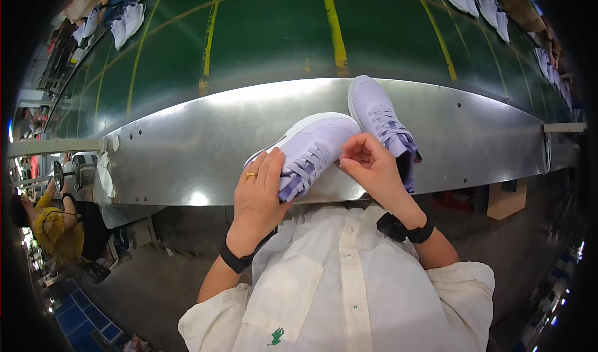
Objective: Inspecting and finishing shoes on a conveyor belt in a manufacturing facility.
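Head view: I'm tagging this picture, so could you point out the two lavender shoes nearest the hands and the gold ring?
Lavender shoe on the left [311,157]: head view, on its laces.
Lavender shoe on the right [382,119]: head view, on its laces.
Gold ring [251,174]: head view, on its band.

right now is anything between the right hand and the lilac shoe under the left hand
Nothing visible: the right hand is close beside the toe end of the lilac shoe. The left hand is on its opposite side; the other shoe lies rightward, not between.
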Tool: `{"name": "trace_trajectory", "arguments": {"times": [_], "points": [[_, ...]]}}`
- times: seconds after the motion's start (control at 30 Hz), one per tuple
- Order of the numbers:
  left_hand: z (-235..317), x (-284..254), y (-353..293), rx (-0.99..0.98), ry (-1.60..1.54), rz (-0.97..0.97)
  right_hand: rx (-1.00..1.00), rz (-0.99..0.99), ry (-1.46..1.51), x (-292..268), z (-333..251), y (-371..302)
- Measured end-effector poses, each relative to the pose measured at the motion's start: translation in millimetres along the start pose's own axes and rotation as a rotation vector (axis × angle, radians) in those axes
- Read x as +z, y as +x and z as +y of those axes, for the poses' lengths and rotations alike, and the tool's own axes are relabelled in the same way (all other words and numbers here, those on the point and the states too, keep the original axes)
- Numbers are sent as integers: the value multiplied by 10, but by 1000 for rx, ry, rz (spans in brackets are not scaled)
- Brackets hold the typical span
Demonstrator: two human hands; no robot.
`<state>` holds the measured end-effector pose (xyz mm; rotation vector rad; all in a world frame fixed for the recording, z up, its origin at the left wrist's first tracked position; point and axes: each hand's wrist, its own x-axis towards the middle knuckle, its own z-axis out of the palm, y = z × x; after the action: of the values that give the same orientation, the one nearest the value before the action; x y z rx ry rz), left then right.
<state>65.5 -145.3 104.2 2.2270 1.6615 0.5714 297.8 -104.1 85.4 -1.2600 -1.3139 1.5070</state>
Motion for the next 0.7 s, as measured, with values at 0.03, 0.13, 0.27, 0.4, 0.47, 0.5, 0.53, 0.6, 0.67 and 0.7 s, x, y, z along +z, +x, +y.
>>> {"name": "trace_trajectory", "arguments": {"times": [0.03, 0.13, 0.27, 0.4, 0.47, 0.5, 0.53, 0.6, 0.67, 0.7], "points": [[4, -13, -32, 132, 100, 48, 4, 3, 4, 12, -28, -41], [76, 60, -73, 102, 89, 108, -71, -72, -48, 164, -143, -127], [130, 220, -145, 97, 156, 197, -247, -97, -210, 343, -313, -155], [205, 268, -221, 55, 158, 190, -205, -173, -370, 406, -403, -161], [248, 277, -248, 38, 136, 208, -414, -135, -538, 460, -373, -204], [265, 281, -260, 23, 113, 224, -417, -140, -539, 473, -371, -226], [275, 285, -272, 19, 114, 229, -434, -145, -592, 485, -371, -249], [265, 316, -292, 34, 150, 212, -452, -148, -647, 511, -368, -287], [267, 354, -329, 49, 221, 211, -412, -175, -760, 533, -393, -325], [271, 371, -350, 65, 293, 208, -414, -176, -760, 550, -396, -337]]}}
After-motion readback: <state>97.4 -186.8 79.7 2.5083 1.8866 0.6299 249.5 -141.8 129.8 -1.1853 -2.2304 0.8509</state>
